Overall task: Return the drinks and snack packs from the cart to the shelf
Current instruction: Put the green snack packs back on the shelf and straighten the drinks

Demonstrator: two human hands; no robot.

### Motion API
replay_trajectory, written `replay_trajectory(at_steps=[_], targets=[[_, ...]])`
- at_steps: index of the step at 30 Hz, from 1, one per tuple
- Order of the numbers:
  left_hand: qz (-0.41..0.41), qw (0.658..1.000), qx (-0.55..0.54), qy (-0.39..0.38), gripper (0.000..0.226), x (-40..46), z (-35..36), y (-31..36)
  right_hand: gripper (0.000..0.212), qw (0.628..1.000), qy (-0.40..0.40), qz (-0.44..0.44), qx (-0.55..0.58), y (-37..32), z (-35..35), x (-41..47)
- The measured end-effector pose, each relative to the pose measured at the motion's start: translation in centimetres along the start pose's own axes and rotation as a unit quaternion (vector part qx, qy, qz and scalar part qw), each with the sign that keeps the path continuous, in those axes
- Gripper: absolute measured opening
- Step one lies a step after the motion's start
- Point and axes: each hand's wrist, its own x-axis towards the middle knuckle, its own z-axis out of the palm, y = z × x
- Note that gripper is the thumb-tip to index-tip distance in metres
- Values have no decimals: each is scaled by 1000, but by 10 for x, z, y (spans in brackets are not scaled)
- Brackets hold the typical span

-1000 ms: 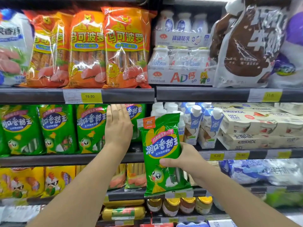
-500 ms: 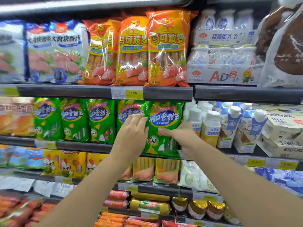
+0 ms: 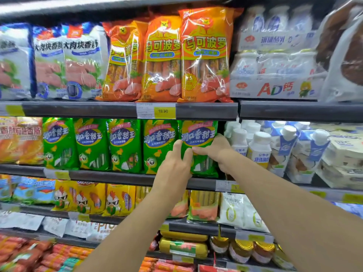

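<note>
shelf edge (image 3: 110,174) under gripped green pack (image 3: 199,138)

Bright shelf lighting, blurred edges

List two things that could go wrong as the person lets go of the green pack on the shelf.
1. The green pack, steadied by both the left hand and right hand, might tip forward off the shelf edge once released.
2. The right hand sits close to the white bottles; pulling back carelessly could knock one over.
</note>
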Motion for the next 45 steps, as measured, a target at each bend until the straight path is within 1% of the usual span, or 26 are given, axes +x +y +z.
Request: replay_trajectory(at_steps=[1, 3, 4, 5, 7, 9, 11, 14, 16, 18, 20, 22, 23, 25, 28, 30, 33, 36, 41, 45], targets=[[-14, 1000, -14, -2, 78, 2, 1, 0, 64, 997, 1, -5, -78, -4, 0, -2], [-32, 999, -29, -14, 79, 6, 4, 0, 80, 969, -10, -14, -247, -11, -1, -7], [-34, 999, -31, -20, 78, 6, 4, 0, 85, 956, -7, -11, -294, -15, -1, -12], [-36, 998, -34, -24, 77, 6, 3, 1, 84, 948, -6, 5, -319, -18, -1, -16], [-45, 998, -38, -27, 72, 7, 0, 4, 76, 945, 9, 34, -325, -21, 0, -24], [-59, 997, -47, -22, 67, 8, -3, 8, 70, 946, 29, 40, -319, -22, 3, -29], [-68, 996, -55, -25, 64, 8, -4, 10, 66, 948, 45, 23, -315, -21, 3, -35], [-62, 996, -63, -20, 59, 5, 0, 7, 53, 949, 40, -6, -311, -13, -5, -52], [-51, 996, -71, -8, 51, 1, 1, 7, 44, 947, 33, -45, -316, 0, -15, -69], [-29, 995, -91, 17, 44, -1, -3, 11, 42, 949, 39, -76, -302, 17, -28, -85], [8, 990, -136, 38, 40, -2, -8, 23, 36, 952, 57, -74, -291, 34, -46, -99], [28, 974, -221, 29, 39, 0, -13, 43, 30, 954, 83, -46, -285, 53, -70, -108], [23, 963, -267, 20, 41, 2, -14, 54, 30, 955, 99, -31, -278, 60, -83, -111], [-2, 941, -337, 9, 48, 9, -11, 76, 33, 955, 122, -2, -270, 74, -107, -113], [-47, 920, -390, -14, 57, 18, -4, 103, 47, 954, 126, 6, -272, 82, -131, -108], [-81, 912, -401, -36, 60, 24, -1, 115, 49, 950, 110, -5, -292, 84, -140, -101], [-150, 905, -392, -65, 65, 34, 2, 123, 53, 931, 86, -18, -354, 86, -145, -87], [-216, 890, -394, -82, 71, 43, 6, 129, 54, 927, 63, -23, -368, 91, -145, -75], [-261, 887, -374, -71, 61, 48, 6, 144, 52, 925, 59, -48, -371, 98, -146, -66], [-276, 883, -376, -62, 54, 50, 8, 151, 54, 921, 65, -61, -379, 101, -145, -63]])
